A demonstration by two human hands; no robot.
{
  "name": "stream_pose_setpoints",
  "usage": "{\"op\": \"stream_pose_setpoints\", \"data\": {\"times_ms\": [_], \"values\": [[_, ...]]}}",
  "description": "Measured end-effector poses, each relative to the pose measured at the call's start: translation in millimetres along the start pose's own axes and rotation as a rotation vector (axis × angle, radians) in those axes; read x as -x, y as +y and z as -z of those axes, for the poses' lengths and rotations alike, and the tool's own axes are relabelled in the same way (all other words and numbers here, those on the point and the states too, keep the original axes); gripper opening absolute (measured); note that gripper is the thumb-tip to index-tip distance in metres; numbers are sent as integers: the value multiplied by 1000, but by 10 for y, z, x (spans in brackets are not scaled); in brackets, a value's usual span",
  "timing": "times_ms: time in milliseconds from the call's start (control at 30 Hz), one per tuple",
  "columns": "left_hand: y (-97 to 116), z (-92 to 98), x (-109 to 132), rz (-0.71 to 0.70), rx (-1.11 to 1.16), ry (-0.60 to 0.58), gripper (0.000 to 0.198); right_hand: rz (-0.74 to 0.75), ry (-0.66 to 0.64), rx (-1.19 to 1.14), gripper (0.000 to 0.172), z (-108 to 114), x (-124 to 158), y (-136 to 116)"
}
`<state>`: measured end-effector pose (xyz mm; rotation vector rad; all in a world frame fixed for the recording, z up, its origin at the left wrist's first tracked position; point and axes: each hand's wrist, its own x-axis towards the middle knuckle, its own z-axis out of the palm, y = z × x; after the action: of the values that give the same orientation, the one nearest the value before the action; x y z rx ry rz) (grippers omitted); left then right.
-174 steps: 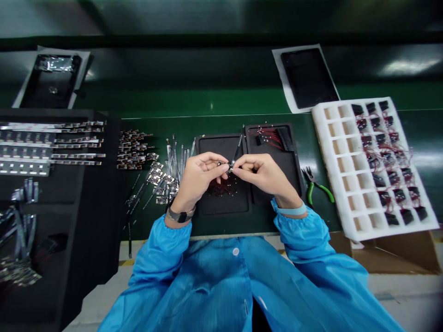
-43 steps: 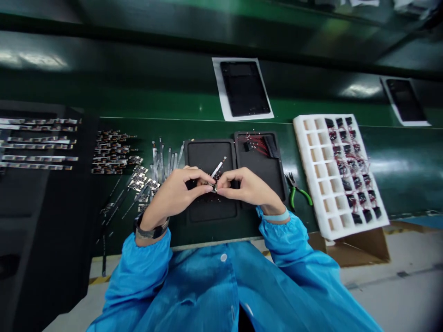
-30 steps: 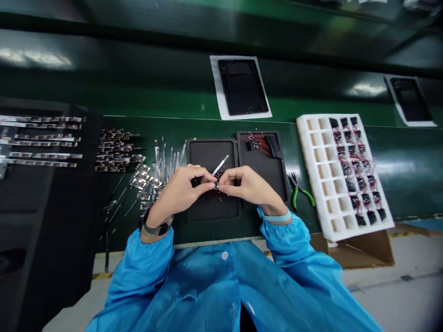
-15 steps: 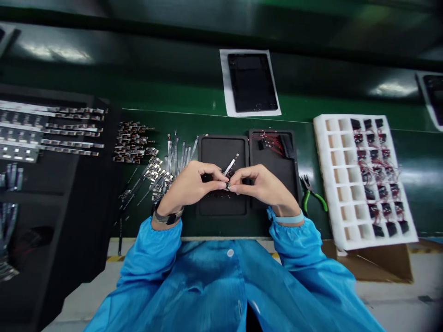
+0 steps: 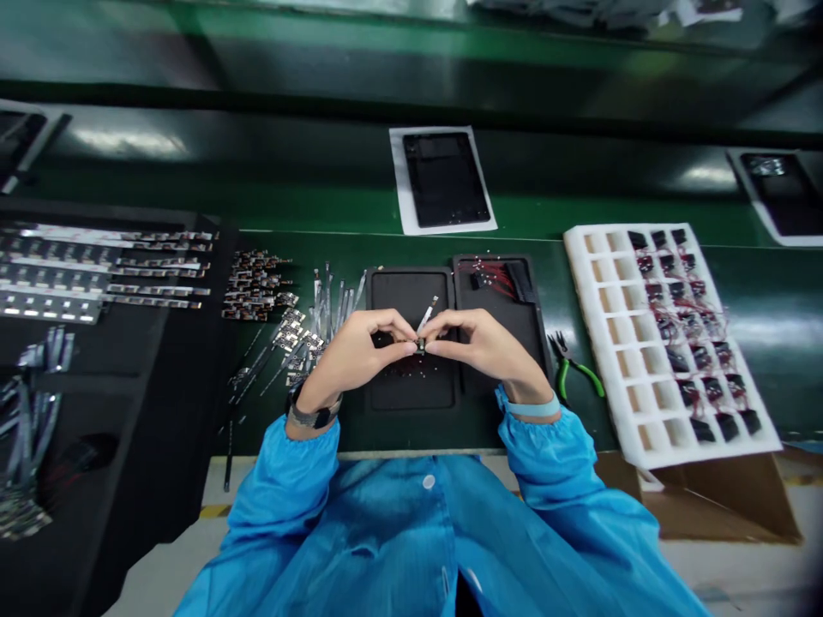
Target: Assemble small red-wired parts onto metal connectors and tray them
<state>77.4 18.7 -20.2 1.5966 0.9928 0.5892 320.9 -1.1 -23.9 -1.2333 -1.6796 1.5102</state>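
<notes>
My left hand [image 5: 357, 351] and my right hand [image 5: 485, 343] meet fingertip to fingertip above a black tray [image 5: 411, 291]. Both pinch a small dark part [image 5: 420, 345] with a thin pale ribbon strip [image 5: 428, 313] sticking up and away from it. A second black tray [image 5: 507, 296] beside the first holds a bundle of red wires and a black comb-like piece. Loose flat strips and small circuit boards [image 5: 302, 330] lie just left of my left hand.
A white foam grid [image 5: 610, 343] with several black wired parts stands at right on a cardboard box. Green-handled pliers [image 5: 575, 368] lie beside it. A large black tray [image 5: 96, 343] with rows of strips fills the left. Dark panels on white sheets [image 5: 443, 180] rest on the green belt behind.
Both hands have kept pinching the small part at the same spot, with small finger movements. The ribbon strip now shows shorter. The camera view has shifted slightly.
</notes>
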Motion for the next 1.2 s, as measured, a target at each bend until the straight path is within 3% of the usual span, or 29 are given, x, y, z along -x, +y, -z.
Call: {"op": "stream_pose_setpoints", "data": {"times_ms": [100, 167, 233, 333, 433, 567, 633, 700, 800, 933, 1067, 1133, 1200], "values": [[203, 25, 37, -46, -62, 79, 9, 75, 387, 126, 23, 274, 61, 56], [405, 59, 10, -95, -144, 140, 22, 80, 674, 212, 19, 451, 78, 157], [641, 91, -110, -167, -228, 176, 30, 59, 812, 294, 18, 558, 42, 297], [969, 109, -521, -293, -284, 203, 23, 14, 781, 499, 21, 555, -93, 505], [1098, 94, -1156, -365, -223, 332, 20, -27, 688, 776, 31, 464, -220, 631], [823, 56, -1948, -310, -141, 532, 18, -42, 654, 905, 29, 407, -257, 684], [577, 37, -2155, -88, -164, 545, 19, -36, 670, 921, 26, 405, -247, 694], [346, 32, -2215, 4, -202, 523, 20, -32, 688, 943, 24, 405, -245, 705], [139, 113, -2111, 42, -253, 493, 20, -34, 719, 962, 22, 405, -264, 725], [173, 475, -1699, 44, -285, 469, 17, -35, 696, 954, 20, 423, -275, 740], [278, 845, -858, -157, -220, 496, 21, 4, 683, 904, 27, 479, -245, 744], [240, 870, -335, -170, -194, 548, 25, -2, 725, 855, 30, 526, -234, 744], [107, 783, 162, -75, -220, 586, 25, -11, 767, 788, 30, 570, -228, 737]]}}
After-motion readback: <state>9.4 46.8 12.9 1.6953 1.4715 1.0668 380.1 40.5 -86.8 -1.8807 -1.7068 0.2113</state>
